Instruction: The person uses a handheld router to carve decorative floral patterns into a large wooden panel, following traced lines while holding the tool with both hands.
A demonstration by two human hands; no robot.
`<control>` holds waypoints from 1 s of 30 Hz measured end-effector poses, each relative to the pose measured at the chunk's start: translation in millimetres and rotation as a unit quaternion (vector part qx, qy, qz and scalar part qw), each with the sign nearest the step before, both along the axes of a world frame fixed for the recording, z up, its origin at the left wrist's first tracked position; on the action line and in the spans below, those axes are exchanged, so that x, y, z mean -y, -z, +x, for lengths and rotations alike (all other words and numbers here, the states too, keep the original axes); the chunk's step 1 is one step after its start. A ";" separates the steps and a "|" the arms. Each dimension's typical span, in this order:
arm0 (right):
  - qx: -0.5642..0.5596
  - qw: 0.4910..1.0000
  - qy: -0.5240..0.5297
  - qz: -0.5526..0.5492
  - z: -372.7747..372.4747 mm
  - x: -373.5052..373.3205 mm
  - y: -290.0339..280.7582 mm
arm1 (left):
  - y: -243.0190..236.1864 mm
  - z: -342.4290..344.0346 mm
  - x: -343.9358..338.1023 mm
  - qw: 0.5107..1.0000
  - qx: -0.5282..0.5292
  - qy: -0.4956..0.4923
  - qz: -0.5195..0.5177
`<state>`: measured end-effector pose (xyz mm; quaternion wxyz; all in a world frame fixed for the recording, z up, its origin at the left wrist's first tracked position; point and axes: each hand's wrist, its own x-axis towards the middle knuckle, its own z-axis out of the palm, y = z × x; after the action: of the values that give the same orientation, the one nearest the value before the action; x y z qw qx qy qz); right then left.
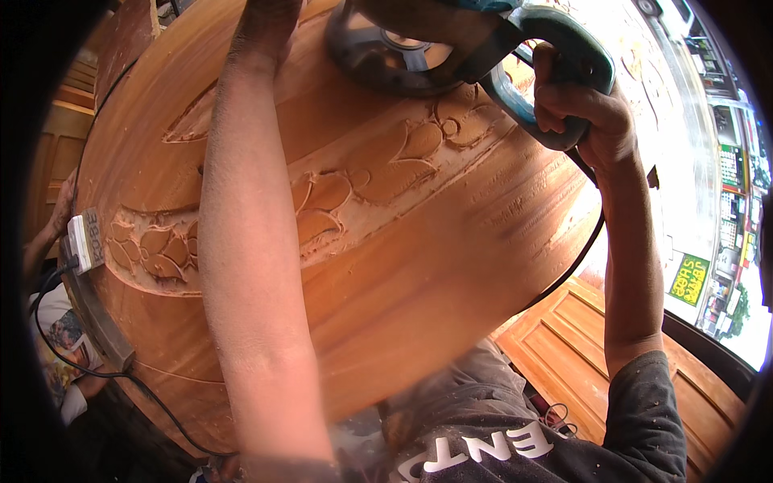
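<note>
A large brown wooden panel (419,298) lies across the middle, its surface carved with leaf and flower shapes. On its far part stands a router (435,64) with a round dark base and a looped dark and teal handle. My right hand (592,113) is closed around that handle. At the top edge, left of the router, is my left hand (272,20), with its fingers cut off by the frame or hidden. What it touches cannot be made out. My left forearm crosses over part of the carving.
A black cord runs below the router along the panel's right edge. At the left is a white power socket (78,241) with a plugged-in cord. Another person's hand (64,201) is beside the panel there. A panelled wooden door (564,346) lies lower right, with a bright street beyond.
</note>
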<state>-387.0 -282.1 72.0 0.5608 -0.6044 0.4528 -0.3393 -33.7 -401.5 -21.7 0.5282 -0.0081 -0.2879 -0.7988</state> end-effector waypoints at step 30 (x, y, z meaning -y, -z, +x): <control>-0.022 1.000 -0.013 -0.008 10.7 -7.9 0.7 | -10.9 -7.0 -24.1 0.852 0.374 -0.341 -0.136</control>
<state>-376.2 -274.2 71.3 0.5498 -0.6221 0.4545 -0.3226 -40.7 -377.4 -10.8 0.6137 0.3180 -0.5540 -0.4641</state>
